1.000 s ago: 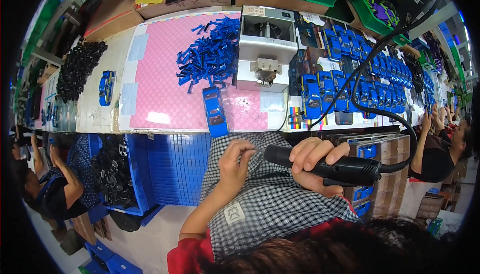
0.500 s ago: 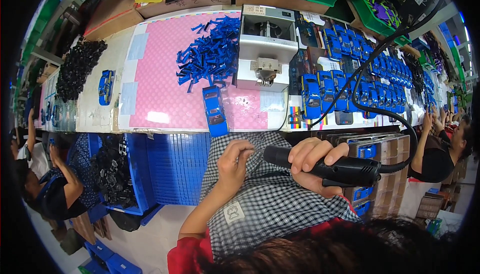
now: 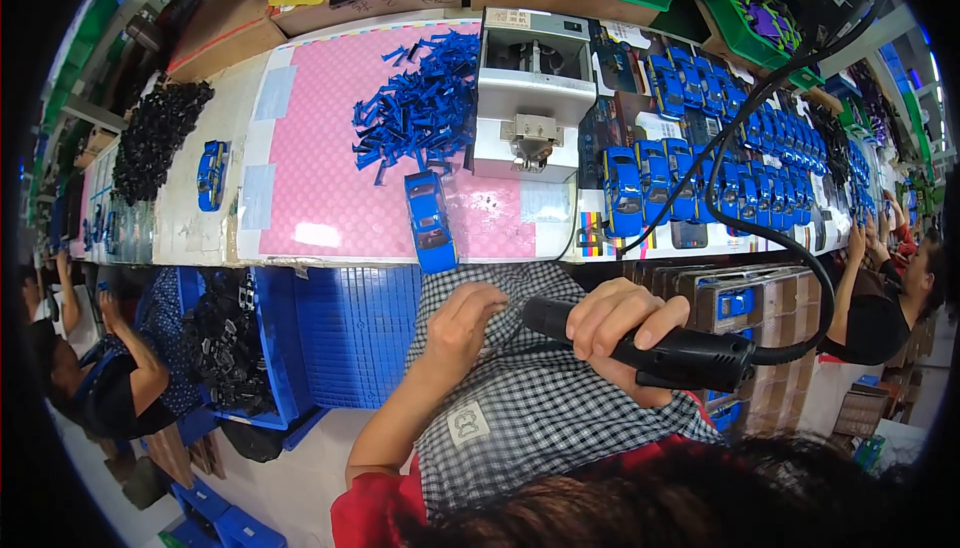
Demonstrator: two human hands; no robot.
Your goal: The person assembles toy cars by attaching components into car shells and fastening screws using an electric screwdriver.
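Observation:
My right hand [image 3: 618,320] is wrapped round a black corded electric screwdriver [image 3: 696,356], held sideways over my lap with its nose toward the left. Just left of that nose, my left hand [image 3: 460,328] is closed in a pinch; whatever is between its fingertips is too small or hidden to name. Beyond the left hand, a blue toy car [image 3: 430,220] lies on the pink mat [image 3: 325,168], one end at the table's front edge. A heap of small blue plastic parts [image 3: 420,98] lies behind the car.
A grey-white machine [image 3: 535,98] stands right of the heap. Rows of blue toy cars [image 3: 690,183] fill the table's right side. The screwdriver's black cable [image 3: 822,293] loops up on the right. A blue crate [image 3: 355,348] sits below the table edge. Co-workers are at both sides.
The screwdriver and my right hand have shifted slightly left and tilted a little. My left hand has moved slightly left and stays pinched. The toy car has not moved.

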